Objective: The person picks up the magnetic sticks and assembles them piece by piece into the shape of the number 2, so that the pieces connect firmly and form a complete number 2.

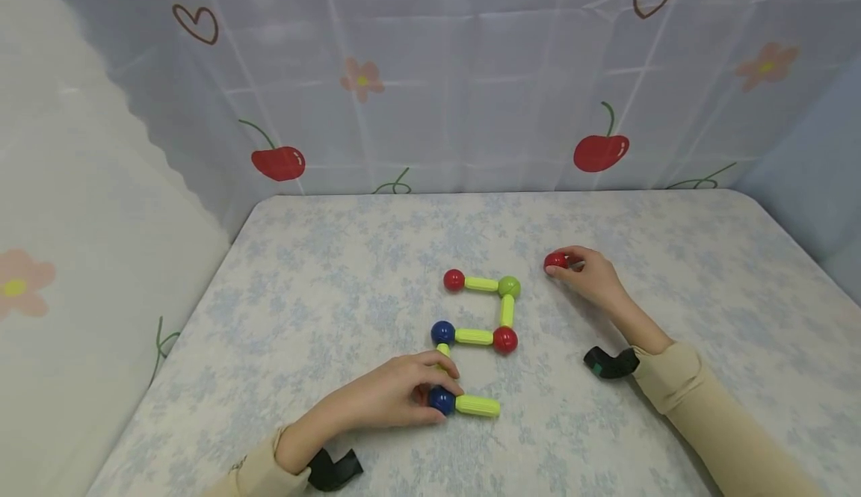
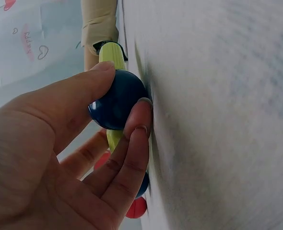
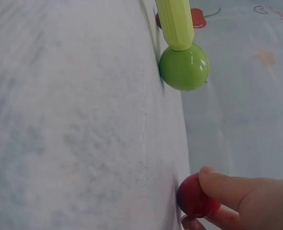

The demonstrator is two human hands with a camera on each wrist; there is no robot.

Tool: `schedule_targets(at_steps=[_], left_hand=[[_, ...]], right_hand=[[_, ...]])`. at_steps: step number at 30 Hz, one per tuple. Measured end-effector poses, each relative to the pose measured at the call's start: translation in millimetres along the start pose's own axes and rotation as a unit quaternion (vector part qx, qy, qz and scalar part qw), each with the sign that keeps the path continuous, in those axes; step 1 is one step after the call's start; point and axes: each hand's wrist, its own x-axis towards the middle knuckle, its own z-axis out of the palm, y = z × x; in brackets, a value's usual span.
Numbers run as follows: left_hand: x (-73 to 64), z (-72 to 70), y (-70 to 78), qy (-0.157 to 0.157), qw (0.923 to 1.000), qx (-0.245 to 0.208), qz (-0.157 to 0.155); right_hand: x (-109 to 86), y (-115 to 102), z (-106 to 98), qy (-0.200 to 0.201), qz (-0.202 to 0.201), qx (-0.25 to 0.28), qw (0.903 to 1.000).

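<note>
On the patterned cloth lies a chain of balls and yellow-green rods, bent in an S shape. Its near blue ball [image 1: 442, 400] is pinched by my left hand [image 1: 393, 392], thumb on one side and fingers on the other, as the left wrist view also shows. From that ball a yellow-green rod [image 1: 478, 406] points right with a free end. My right hand [image 1: 592, 279] pinches a loose red ball [image 1: 554, 261] at the table, right of the chain's green ball [image 1: 509, 287]. The left fingers partly hide the rod [image 1: 444, 355] between the two blue balls.
Further along the chain are another blue ball [image 1: 442, 332], a red ball [image 1: 505, 340] and a far red ball [image 1: 454, 280]. A printed curtain [image 1: 457, 93] hangs behind the table's [image 1: 323, 258] back edge. Black bands [image 1: 610, 362] sit at the wrists.
</note>
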Motion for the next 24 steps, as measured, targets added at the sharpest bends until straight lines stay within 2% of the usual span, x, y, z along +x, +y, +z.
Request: schedule_targets(at_steps=[3, 7, 13, 19, 24], left_hand=[[0.4, 0.0, 0.0, 0.0, 1.0, -0.001, -0.001], [0.6, 0.5, -0.8, 0.003, 0.9999, -0.011, -0.005], [5.0, 0.3, -5.7, 0.024, 0.9995, -0.012, -0.018], [15.0, -6.3, -10.1, 0.029, 0.9992, -0.002, -0.027], [22.8, -11.3, -13.7, 0.035, 0.9989, 0.008, -0.03]], right_hand=[[-1.6, -0.2, 0.9, 0.001, 0.003, 0.001, 1.0], [-13.6, -4.5, -0.9, -0.006, -0.004, 0.009, 0.9999], [-43.3, -18.0, -0.1, -0.031, -0.06, 0.028, 0.9973], [-67.2, -28.2, 9.3, -0.043, -0.105, 0.038, 0.9929], [-82.9, -35.8, 21.4, -0.084, -0.154, 0.078, 0.9814]])
